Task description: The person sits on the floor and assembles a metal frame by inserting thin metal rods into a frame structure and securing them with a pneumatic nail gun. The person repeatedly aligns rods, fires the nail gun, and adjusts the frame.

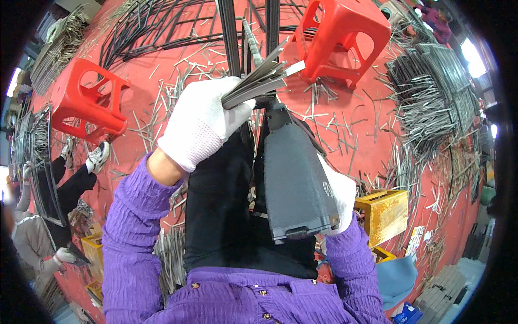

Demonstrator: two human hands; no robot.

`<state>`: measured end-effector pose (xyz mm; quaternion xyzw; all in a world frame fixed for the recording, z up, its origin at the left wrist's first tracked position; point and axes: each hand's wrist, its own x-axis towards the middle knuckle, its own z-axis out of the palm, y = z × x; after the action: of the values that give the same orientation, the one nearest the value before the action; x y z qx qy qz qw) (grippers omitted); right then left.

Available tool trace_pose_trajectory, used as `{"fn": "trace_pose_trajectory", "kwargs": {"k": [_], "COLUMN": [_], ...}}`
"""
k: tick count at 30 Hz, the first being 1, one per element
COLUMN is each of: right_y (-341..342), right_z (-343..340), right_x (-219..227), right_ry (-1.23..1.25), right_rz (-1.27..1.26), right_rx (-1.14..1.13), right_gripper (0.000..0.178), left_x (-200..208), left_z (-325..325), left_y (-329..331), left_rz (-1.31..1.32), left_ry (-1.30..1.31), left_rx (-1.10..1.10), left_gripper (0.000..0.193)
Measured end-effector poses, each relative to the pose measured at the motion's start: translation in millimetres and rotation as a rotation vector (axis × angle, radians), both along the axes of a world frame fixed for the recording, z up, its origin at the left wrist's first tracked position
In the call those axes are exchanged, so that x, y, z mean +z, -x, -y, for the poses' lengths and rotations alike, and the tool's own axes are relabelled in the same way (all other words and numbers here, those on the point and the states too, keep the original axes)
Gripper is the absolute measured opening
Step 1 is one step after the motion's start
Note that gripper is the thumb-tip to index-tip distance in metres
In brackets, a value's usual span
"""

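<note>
My left hand [202, 116], in a white glove, is closed around a bundle of thin grey strips [261, 83]. The strips fan out toward the upper right. On the right, my right hand [340, 197], gloved in white too, grips a dark grey, tapered tool [298, 178] from its far side; most of those fingers are hidden behind it. The narrow end of the tool lies close to dark upright bars [272, 29] that stand between my knees, just beyond the strips. I cannot tell whether the tool touches them.
Red plastic stools stand at the left [89, 102] and the upper right [345, 40]. Strips litter the red floor [145, 86]. A heap of strips [431, 102] lies at right, near a yellow wooden box [383, 216]. Another person [40, 237] works at far left.
</note>
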<state>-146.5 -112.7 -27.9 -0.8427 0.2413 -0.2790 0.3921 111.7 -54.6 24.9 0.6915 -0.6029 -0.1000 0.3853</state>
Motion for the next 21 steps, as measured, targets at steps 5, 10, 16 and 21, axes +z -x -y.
{"fn": "trace_pose_trajectory", "kwargs": {"k": [5,10,16,21], "right_y": [0,-5,-2,4], "right_z": [-2,-6,-10,-8], "right_x": [10,17,9,-11], "right_ry": [0.006,0.046,0.080,-0.111], "right_rz": [-0.031,-0.042,-0.040,0.020], "right_rx": [-0.016,-0.071,-0.069,-0.110], "right_gripper": [0.067,0.061,0.060,0.059], "left_x": [0,-3,-1,4], "left_z": [0,-1,-13,-7], "left_y": [-3,-6,5,3], "left_rz": [0.018,0.048,-0.037,-0.146], "left_ry": [-0.021,-0.004,0.097,-0.125], "left_rx": [-0.017,-0.063,-0.044,0.127], "left_gripper": [0.021,0.027,0.024,0.028]}}
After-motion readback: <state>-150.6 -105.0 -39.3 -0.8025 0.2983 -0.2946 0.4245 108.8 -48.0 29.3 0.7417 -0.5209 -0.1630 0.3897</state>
